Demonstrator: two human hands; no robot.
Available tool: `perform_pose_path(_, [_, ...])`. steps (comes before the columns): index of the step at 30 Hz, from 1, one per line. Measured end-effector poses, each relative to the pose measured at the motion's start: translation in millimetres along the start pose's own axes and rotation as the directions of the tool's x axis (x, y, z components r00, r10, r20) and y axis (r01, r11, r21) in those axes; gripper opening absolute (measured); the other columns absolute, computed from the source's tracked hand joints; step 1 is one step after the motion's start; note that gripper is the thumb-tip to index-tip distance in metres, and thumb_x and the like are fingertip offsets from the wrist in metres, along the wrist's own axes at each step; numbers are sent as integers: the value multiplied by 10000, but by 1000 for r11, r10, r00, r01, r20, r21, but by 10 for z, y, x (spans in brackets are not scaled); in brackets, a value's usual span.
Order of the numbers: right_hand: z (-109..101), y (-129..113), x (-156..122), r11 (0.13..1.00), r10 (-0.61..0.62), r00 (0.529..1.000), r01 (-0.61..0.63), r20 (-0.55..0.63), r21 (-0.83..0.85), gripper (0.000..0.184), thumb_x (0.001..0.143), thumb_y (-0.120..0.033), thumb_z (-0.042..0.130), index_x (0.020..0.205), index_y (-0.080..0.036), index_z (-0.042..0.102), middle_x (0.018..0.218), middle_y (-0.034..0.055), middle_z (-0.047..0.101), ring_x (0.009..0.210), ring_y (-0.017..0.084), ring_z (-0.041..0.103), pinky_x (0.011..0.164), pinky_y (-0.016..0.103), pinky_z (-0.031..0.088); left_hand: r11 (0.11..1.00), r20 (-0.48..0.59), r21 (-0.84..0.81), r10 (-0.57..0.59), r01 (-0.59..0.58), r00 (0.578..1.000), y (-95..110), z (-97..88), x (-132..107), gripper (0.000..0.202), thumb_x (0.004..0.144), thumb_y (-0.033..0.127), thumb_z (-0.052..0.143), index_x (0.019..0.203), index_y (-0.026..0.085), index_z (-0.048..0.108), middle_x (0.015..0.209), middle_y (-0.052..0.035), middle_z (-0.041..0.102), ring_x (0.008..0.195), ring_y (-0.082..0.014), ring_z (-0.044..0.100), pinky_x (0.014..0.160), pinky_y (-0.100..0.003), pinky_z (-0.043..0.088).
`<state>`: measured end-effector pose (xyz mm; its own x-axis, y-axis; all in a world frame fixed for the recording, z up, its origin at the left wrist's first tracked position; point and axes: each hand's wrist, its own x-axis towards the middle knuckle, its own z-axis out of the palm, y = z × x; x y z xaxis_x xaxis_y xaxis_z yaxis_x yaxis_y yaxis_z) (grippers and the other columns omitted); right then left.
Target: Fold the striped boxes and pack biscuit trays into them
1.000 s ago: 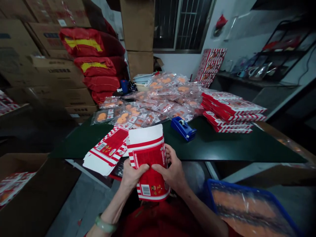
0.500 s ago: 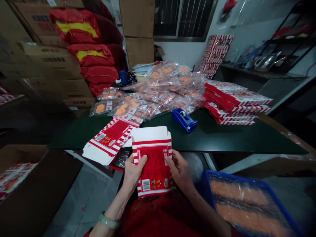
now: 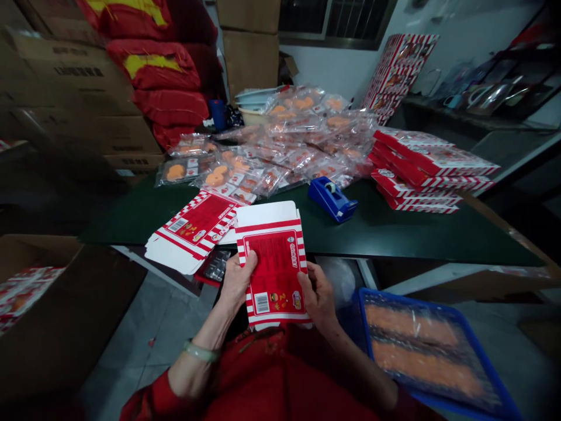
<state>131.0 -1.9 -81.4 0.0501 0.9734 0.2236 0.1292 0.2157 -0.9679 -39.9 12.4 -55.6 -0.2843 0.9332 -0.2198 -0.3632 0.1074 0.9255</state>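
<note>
A red-and-white striped carton (image 3: 274,263) stands tilted between my two hands, its barcode side facing me and a white flap at its top. My left hand (image 3: 236,280) grips the left edge, thumb across the printed face. On the lower right edge, my right hand (image 3: 319,295) is closed with its fingers partly behind the carton. Just left of it, flattened cartons (image 3: 190,231) lie overlapping at the table's front edge. A blue tape dispenser (image 3: 333,199) sits on the table beyond my right hand.
Clear bags of orange pieces (image 3: 280,146) are heaped on the dark green table (image 3: 403,234). Filled striped boxes (image 3: 429,169) are stacked at right. A blue crate (image 3: 366,327) stands low at right; an open cardboard box (image 3: 100,304) is at left.
The view has tipped downward, so the table and heap sit higher in the picture. Both hands still hold the carton; my right hand's grip looks slightly lower on its edge.
</note>
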Motion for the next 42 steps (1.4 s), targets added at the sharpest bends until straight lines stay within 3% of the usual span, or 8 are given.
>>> perform_pose_path(10, [162,-2,-80,999,10,998,-12,-59,-38,267,898,-388,436,904,-169,588,798,30,677,670,137,605,623,239,489,980,-49,96,182,-177,982,-176,-126,25,361,621,457,757,706,157,576,590,38,616,493,-94,542,510,-209,441])
perform_pose_path(13, [141,52,-132,998,13,1000,-13,-12,-64,258,902,-379,435,906,-170,587,820,33,677,701,141,610,648,242,494,956,-39,118,274,-268,961,-103,-129,46,405,605,371,785,889,174,575,682,30,644,599,-114,590,596,-221,469])
perform_pose_path(19, [91,163,-344,997,62,998,-60,24,-58,251,907,-366,442,999,-179,580,884,45,689,730,149,637,662,252,516,779,23,250,589,-575,808,77,-137,29,354,805,391,594,1091,190,545,867,-38,673,766,-141,628,737,-254,487])
perform_pose_path(26, [67,360,-358,997,64,998,-65,-23,-43,488,904,-333,460,1367,-218,360,1151,94,646,954,185,652,761,314,548,817,166,363,417,-449,894,86,-62,169,447,876,411,482,1260,190,539,1111,-78,669,965,-188,627,873,-275,466])
perform_pose_path(29, [80,386,-319,999,52,998,-52,21,-4,552,902,-314,475,1414,-228,288,1191,95,631,958,182,655,747,302,554,779,225,403,424,-480,877,191,-42,242,423,853,402,518,1214,192,581,1124,-70,665,990,-187,616,859,-251,461])
perform_pose_path(33, [72,347,-306,997,59,985,-68,159,48,612,913,-268,469,1452,-248,181,1085,62,680,852,159,680,756,295,557,704,127,467,546,-535,828,269,-52,267,239,819,386,548,922,197,651,837,-15,673,757,-154,606,721,-231,465])
perform_pose_path(36, [33,225,-214,999,-5,982,-5,188,49,531,901,-244,493,1395,-242,299,1132,79,655,936,170,665,813,303,543,704,64,476,570,-527,819,248,-75,242,199,824,372,537,762,198,610,671,19,600,634,-133,546,642,-222,440])
perform_pose_path(42, [-14,-115,337,987,-157,987,158,-17,17,312,884,-267,499,1191,-210,486,1022,64,667,875,165,652,773,293,531,722,48,463,559,-514,828,257,-58,204,197,803,374,573,729,196,615,662,19,602,637,-135,533,651,-231,430])
